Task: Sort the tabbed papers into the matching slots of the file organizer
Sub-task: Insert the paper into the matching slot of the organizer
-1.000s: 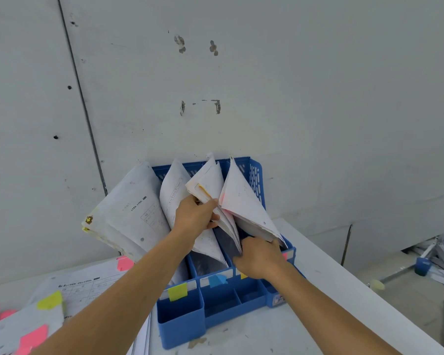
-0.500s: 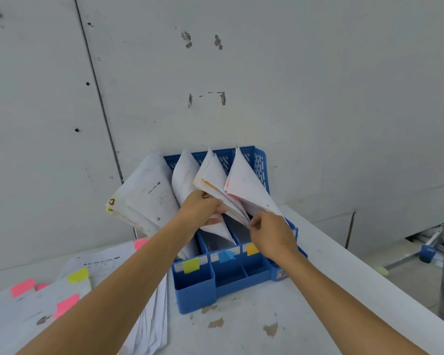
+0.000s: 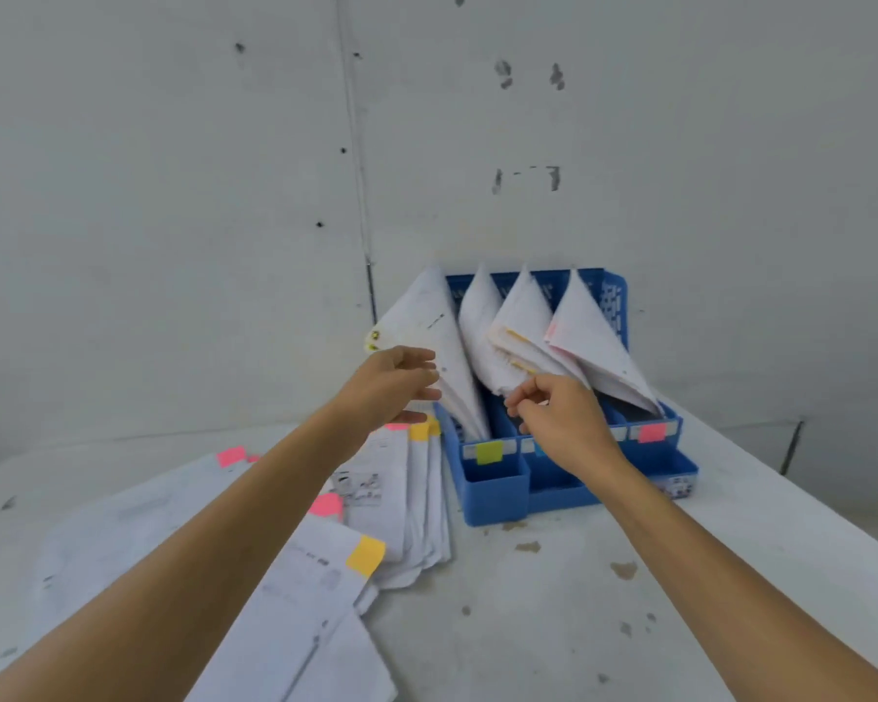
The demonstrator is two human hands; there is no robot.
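Against the grey scuffed wall (image 3: 173,195), at the back of the white tabletop (image 3: 579,625), the blue plastic file organizer (image 3: 492,494) is standing with white sheets leaning up out of all four slots. Its front is showing a yellow-green label (image 3: 488,452) on the leftmost slot and a pink label (image 3: 651,432) on the rightmost. My wrist is covering most of the labels between them.

I am holding my left hand (image 3: 396,385) in the air just beside the leftmost filed bundle (image 3: 427,316). Its fingers are loosely spread and gripping nothing. I cannot tell whether the fingertips are touching that bundle.

I am keeping my right hand (image 3: 563,423) low in front of the middle slots, its fingers curled with the thumb close to the forefinger. The tips are sitting right at the lower edge of the second filed bundle (image 3: 480,316). I cannot tell whether they are pinching a sheet or nothing at all.

Beside the organizer, to its left, the loose pile of tabbed white papers (image 3: 285,590) is lying fanned across the tabletop under my left forearm. A square yellow-orange tab (image 3: 366,554) and a pink tab (image 3: 325,505) are sticking out from its sheets. Another pink tab (image 3: 231,456) is showing at the far left.
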